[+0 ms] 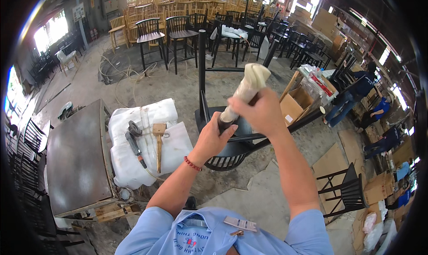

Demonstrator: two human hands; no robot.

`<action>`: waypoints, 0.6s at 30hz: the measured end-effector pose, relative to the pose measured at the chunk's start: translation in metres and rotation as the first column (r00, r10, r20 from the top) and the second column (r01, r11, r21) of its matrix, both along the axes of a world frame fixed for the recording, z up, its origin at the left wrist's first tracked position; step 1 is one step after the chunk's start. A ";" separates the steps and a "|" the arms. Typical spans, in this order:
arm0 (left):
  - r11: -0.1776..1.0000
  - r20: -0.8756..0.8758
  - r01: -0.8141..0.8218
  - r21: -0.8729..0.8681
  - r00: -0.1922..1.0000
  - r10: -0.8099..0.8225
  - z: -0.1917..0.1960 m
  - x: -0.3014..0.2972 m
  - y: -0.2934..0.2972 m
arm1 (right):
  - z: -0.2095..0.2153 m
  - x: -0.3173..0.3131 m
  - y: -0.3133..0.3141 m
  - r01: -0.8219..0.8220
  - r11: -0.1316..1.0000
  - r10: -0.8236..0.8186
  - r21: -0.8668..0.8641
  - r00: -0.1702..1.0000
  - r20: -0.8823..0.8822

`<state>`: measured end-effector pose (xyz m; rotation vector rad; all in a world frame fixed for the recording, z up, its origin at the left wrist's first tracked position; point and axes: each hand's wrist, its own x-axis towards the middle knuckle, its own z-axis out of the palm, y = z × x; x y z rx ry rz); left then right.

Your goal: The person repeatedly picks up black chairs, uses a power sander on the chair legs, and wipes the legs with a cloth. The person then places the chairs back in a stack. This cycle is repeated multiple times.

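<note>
A black chair (pixel 227 159) stands upside down in front of me, its legs pointing up. Over the end of one dark leg sits a cream-coloured wrap (pixel 247 86), gathered and folded at its tip. Around the leg, at the wrap's lower edge, my left hand (pixel 210 138) is closed. My right hand (pixel 261 112) closes on the wrap higher up, slightly blurred. Whether the wrap is cloth or plastic, I cannot tell. The other legs, such as the upright one (pixel 202 67) at the left, are bare.
Left of the chair, a white padded sheet (pixel 122 163) carries a mallet (pixel 159 143) and a dark power tool (pixel 134 143) with a hose. Beside it is a brown-topped table (pixel 78 152). Stools (pixel 180 34) stand behind; a cardboard box (pixel 294 107) and other people (pixel 352 92) are at the right.
</note>
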<state>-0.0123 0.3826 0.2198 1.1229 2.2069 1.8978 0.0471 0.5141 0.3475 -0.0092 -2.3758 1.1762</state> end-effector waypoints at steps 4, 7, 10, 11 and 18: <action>0.997 -0.035 0.019 0.076 0.999 -0.017 -0.003 0.000 0.006 | -0.008 -0.008 0.001 0.105 0.977 -0.077 0.184 0.985 -0.153; 0.999 -0.008 0.012 0.040 1.000 -0.012 -0.002 0.005 0.004 | -0.007 0.000 -0.004 0.002 0.988 0.015 0.155 0.994 -0.110; 1.000 -0.028 -0.005 0.000 1.000 0.005 -0.003 0.008 0.003 | -0.004 -0.002 -0.003 -0.046 0.996 0.052 0.075 0.995 -0.082; 1.000 -0.044 -0.013 -0.018 0.999 0.012 0.000 0.009 0.004 | -0.001 -0.001 0.001 -0.061 0.997 0.067 0.050 0.989 -0.129; 0.997 -0.009 -0.011 -0.070 1.000 0.010 -0.003 0.003 0.005 | -0.012 0.007 0.023 0.081 0.963 0.000 0.259 0.954 -0.298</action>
